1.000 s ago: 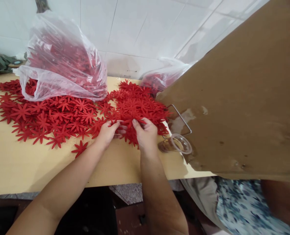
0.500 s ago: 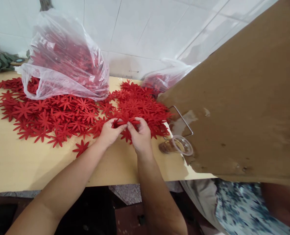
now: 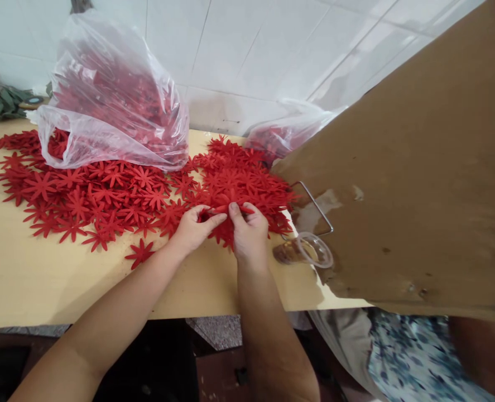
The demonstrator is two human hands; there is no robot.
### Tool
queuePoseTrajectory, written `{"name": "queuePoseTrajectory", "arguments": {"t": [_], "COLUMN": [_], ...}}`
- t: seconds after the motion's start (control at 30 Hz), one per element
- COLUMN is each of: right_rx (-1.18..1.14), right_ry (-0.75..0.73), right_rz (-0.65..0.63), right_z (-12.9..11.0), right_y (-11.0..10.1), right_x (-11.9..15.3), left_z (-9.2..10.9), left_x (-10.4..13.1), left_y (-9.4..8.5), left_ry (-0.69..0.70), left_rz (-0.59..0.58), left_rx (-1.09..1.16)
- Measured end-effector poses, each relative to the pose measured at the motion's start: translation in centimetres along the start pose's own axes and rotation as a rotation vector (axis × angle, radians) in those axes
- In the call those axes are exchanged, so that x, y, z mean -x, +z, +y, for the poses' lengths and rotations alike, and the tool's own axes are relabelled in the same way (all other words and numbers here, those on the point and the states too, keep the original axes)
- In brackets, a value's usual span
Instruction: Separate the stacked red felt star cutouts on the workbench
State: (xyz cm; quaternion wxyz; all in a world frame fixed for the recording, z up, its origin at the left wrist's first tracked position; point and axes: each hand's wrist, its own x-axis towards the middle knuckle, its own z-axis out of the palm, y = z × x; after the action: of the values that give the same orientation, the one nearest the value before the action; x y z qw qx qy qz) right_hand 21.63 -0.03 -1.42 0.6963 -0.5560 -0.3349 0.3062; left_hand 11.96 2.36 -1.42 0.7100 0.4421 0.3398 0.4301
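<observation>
- At the worktop (image 3: 42,285) edge, our left hand (image 3: 195,228) and right hand (image 3: 249,231) still pinch one red flower (image 3: 222,211) over the heap, barely shifted.
- Wooden worktop, white tiled wall (image 3: 239,50) behind.

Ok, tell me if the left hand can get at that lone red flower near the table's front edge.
Probably yes. The lone red flower lies flat on bare wood just left of the left hand, with nothing between, though that hand is pinching a flower piece with the right hand.

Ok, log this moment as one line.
left hand: pinching red flower cutout | right hand: pinching same cutout | pile of red cutouts on table | plastic bag behind
</observation>
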Motion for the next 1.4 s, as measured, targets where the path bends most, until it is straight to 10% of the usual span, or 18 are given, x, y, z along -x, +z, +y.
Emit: {"name": "queuePoseTrajectory", "arguments": {"t": [0.63, 0.87, 1.4], "right_rx": [0.059, 0.047, 0.259], "right_ry": [0.003, -0.059, -0.072], "right_rz": [0.238, 0.173, -0.128], "right_z": [0.0, -0.1, 0.3], "right_y": [-1.2, -1.3, -0.2], "right_x": [-0.8, -1.2, 0.5], "left_z": [-0.5, -1.0, -0.2], "left_x": [-0.2, -0.3, -0.5], "left_y": [-0.1, -0.4, -0.3], "left_ry": [0.073, 0.135, -0.006], "left_rz": [0.077, 0.009, 0.03], "left_rx": [-0.161, -0.332, 0.042]}}
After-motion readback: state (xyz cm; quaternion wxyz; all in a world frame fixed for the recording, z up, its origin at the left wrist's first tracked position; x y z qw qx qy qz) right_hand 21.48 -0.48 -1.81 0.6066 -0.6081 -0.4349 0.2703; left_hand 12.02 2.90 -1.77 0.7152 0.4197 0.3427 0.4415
